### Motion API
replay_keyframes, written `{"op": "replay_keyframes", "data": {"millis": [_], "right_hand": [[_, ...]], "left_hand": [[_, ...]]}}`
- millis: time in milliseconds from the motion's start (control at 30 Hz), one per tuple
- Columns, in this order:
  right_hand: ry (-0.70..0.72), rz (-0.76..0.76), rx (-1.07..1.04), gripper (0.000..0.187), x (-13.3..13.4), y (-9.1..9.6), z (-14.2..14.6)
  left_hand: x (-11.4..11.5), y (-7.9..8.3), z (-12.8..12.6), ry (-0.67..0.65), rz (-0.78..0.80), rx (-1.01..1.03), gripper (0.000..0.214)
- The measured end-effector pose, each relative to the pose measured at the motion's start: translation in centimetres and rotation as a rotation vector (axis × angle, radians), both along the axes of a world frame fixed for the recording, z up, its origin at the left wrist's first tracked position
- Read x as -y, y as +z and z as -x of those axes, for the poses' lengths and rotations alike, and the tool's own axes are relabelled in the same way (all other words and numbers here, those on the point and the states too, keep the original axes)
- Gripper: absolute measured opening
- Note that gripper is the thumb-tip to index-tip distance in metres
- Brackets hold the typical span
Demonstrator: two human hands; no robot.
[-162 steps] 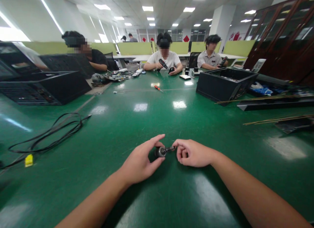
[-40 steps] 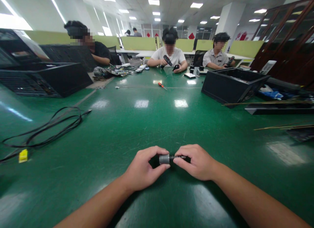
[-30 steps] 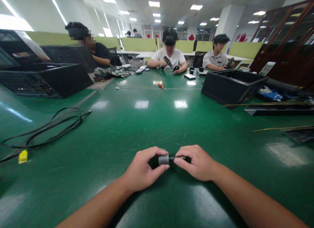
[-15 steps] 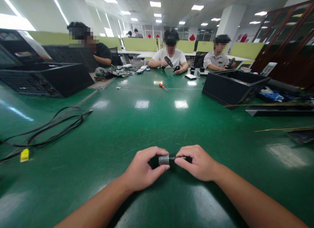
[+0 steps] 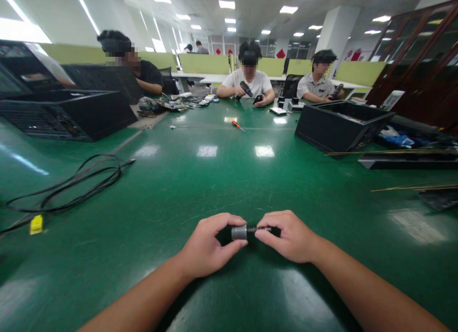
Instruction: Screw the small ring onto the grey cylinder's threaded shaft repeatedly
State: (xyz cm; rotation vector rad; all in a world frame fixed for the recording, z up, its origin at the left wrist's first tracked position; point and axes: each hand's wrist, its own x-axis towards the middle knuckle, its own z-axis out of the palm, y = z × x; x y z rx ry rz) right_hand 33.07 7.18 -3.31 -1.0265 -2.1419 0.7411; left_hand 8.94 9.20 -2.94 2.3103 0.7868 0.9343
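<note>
Low in the middle of the head view is a small grey metal cylinder (image 5: 239,233) with a thin dark ridged shaft (image 5: 251,230) coming out of its right end. It lies level, just above or on the green tabletop; which of the two, I cannot tell. My left hand (image 5: 211,243) is closed on the cylinder, thumb below and index finger above. The thumb and fingertips of my right hand (image 5: 288,236) pinch the shaft, whose far end shows between them. The exact kind of the piece is too small to make out.
The green table (image 5: 171,189) bears a black cable (image 5: 82,184) with a yellow tag (image 5: 36,224) at left. Black computer cases stand left (image 5: 67,115) and right (image 5: 332,129). An orange screwdriver (image 5: 235,125) lies farther off. Several people sit beyond, one person (image 5: 231,84) with a dark power tool.
Hardly anything differs. Both hands keep the same hold on the grey cylinder and its shaft, and the view has shifted very slightly.
</note>
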Motion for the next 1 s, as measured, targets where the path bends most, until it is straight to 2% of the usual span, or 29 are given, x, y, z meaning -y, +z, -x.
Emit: {"op": "replay_keyframes", "data": {"millis": [1000], "right_hand": [[-0.037, -0.011, 0.005, 0.013, -0.17, 0.18, -0.21]], "left_hand": [[-0.25, 0.17, 0.23, 0.022, -0.021, 0.025, 0.024]]}}
